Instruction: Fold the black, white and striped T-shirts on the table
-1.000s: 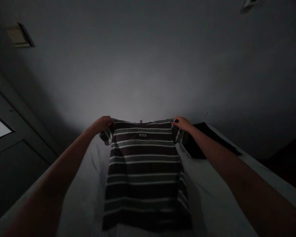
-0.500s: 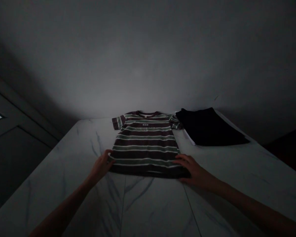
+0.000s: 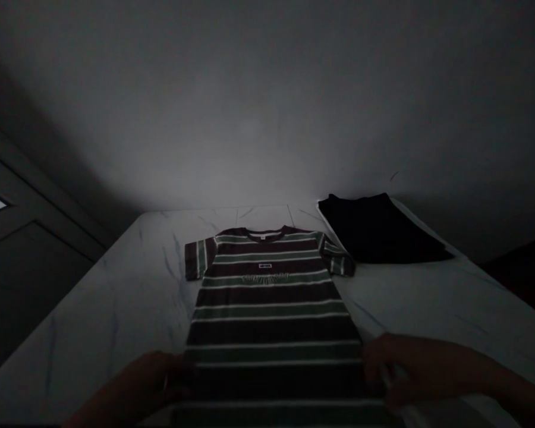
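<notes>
A short-sleeved T-shirt (image 3: 270,327) with dark maroon, green and white stripes lies front up, its collar toward the wall and a small label and lettering on its chest. Its lower end runs out of the bottom of the view. My left hand (image 3: 145,380) is closed on the left side of the shirt, low down. Across from it, my right hand (image 3: 401,368) is closed on the right side. Both hands are dim and slightly blurred, with some fingertips hidden.
The shirt rests on a white marble-patterned table (image 3: 116,303) that meets a grey wall (image 3: 245,107). A black folded garment (image 3: 378,232) lies at the back right, over something white. At the far left stands a panelled door (image 3: 22,261).
The T-shirt has slid toward me, away from the wall, with both my hands drawing back along with it. The black garment has stayed in place.
</notes>
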A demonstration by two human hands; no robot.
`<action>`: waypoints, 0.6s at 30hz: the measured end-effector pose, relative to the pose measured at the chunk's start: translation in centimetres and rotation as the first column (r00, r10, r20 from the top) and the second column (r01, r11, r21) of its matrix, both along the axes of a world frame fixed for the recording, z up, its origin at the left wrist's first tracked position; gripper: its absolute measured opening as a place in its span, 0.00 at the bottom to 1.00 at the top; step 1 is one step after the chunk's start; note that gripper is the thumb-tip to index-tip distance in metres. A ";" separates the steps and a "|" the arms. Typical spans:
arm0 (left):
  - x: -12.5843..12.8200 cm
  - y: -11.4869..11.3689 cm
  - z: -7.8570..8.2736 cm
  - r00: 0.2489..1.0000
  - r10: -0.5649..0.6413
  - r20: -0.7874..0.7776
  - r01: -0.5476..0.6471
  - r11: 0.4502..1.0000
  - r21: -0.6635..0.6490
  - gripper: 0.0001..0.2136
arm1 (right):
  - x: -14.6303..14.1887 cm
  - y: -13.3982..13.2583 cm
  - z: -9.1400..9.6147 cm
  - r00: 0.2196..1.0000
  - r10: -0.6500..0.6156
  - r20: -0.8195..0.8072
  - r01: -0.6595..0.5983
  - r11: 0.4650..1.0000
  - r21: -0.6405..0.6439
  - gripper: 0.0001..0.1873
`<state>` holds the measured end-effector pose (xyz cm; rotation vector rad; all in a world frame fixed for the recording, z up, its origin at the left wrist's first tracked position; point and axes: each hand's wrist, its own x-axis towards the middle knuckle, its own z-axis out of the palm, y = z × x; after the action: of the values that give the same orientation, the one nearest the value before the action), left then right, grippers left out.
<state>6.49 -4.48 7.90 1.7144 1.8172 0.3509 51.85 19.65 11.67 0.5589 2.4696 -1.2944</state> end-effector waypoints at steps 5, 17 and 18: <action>-2.6 13.9 3.3 0.978 0.069 -0.195 -0.035 0.985 0.169 0.14 | -8.1 12.4 -1.2 0.945 -0.255 -0.207 0.318 0.864 0.389 0.13; -6.8 31.2 0.8 0.965 0.099 -0.245 -0.069 0.990 0.126 0.10 | -15.3 21.6 -2.7 0.923 -0.363 -0.123 0.378 0.805 0.457 0.12; -7.0 31.0 1.4 0.971 0.082 -0.226 -0.050 0.989 0.142 0.09 | -15.0 21.7 -2.0 0.927 -0.345 -0.145 0.373 0.814 0.446 0.12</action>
<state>-0.49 26.50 9.28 1.8553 2.0634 0.3183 36.82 41.36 9.64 1.1728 2.8320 -0.8117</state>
